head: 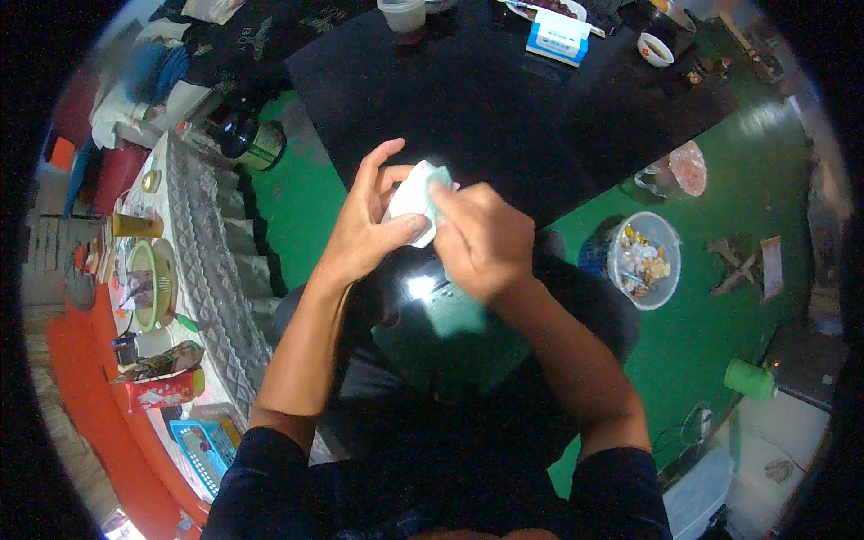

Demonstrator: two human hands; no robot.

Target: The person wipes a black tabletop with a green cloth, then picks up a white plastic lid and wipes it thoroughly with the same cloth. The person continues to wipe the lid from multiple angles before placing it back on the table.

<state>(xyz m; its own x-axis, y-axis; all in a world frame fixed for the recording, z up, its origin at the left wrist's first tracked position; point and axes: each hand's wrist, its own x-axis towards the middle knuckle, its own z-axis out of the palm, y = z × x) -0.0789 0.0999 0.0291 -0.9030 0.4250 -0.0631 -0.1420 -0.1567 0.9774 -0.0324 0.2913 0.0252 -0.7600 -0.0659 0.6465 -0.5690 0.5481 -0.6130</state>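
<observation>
My left hand [370,219] grips a small, smooth white object [409,194], its thumb on the near side and fingers around the far side. Glare and the fingers hide its exact kind. My right hand [482,236], slightly blurred, pinches a pale green cloth or pad [440,178] and presses it on the white object's right side. Both hands are in the air above my lap, at the near edge of a black table [432,94].
A tissue pack [557,42], a small bowl [655,50] and a plastic tub [403,15] stand on the table's far side. On the green floor to the right is a waste bin [644,260]. A cloth-covered table [223,250] with a green basket [150,285] runs along the left.
</observation>
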